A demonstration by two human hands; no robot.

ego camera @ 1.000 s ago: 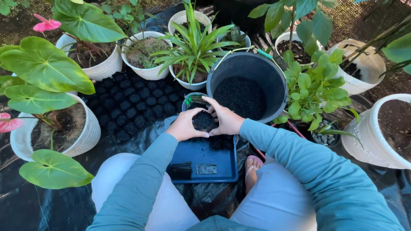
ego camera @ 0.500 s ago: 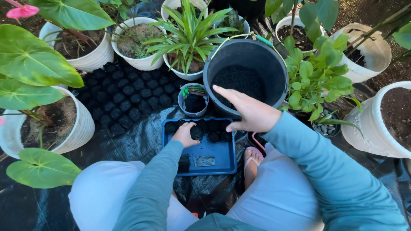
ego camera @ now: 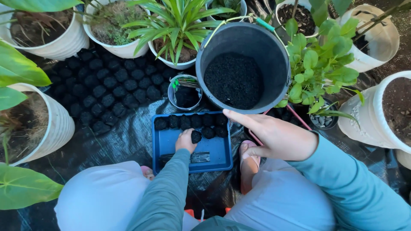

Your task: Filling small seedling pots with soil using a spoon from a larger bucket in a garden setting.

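Left hand (ego camera: 186, 140) curled around a small soil-filled black pot (ego camera: 196, 137), setting it inside the blue tray (ego camera: 216, 154) just below a row of like pots (ego camera: 191, 121); right hand (ego camera: 274, 136) open, fingers spread, empty, beside the tray's right edge; black soil bucket (ego camera: 244, 64) beyond the tray.

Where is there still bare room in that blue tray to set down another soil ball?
The blue tray is bare along its near half, right of the left hand, between the soil balls and the near rim. A flat tool takes the near-left part. The far edge is crowded with balls.
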